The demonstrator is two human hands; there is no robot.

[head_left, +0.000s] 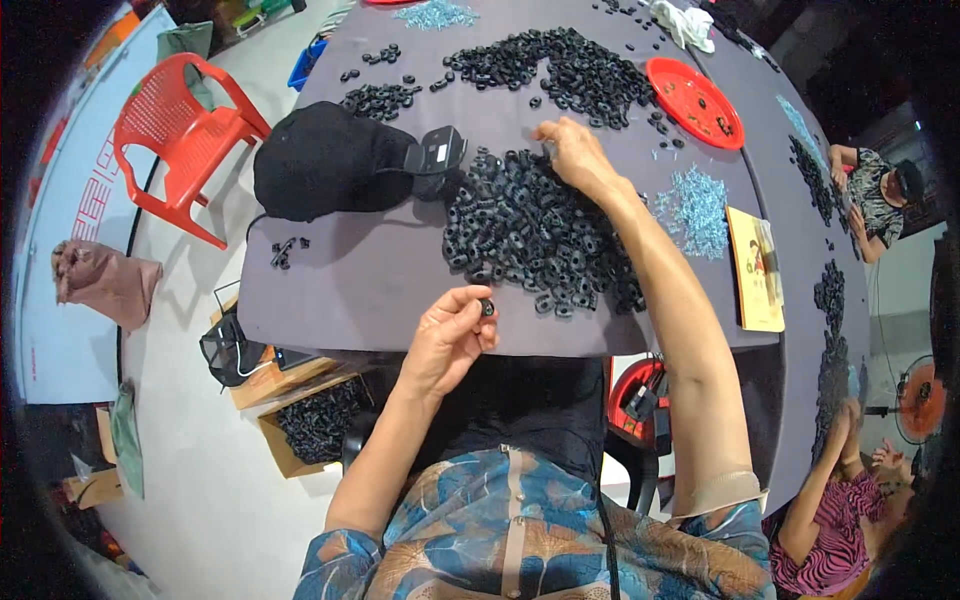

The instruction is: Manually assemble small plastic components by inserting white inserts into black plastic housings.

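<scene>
In front of me, just over the table's near edge, my left hand (450,335) is closed, pinching a small black plastic part (488,308) between thumb and fingers. A large heap of similar black parts (535,230) lies on the grey cloth just beyond it. My right arm stretches over the right side of this heap. At its far edge, my right hand (577,152) is held with fingers bent and close together; anything between them is too small to make out. A second heap of smaller black parts (590,75) lies farther back.
Left of the heap is a black cap (330,165) with a device on its brim. A pile of clear bluish pieces (693,212), a yellow booklet (752,270) and a red tray (690,100) are at right. Two people work along the right side. A red chair (185,135) stands left.
</scene>
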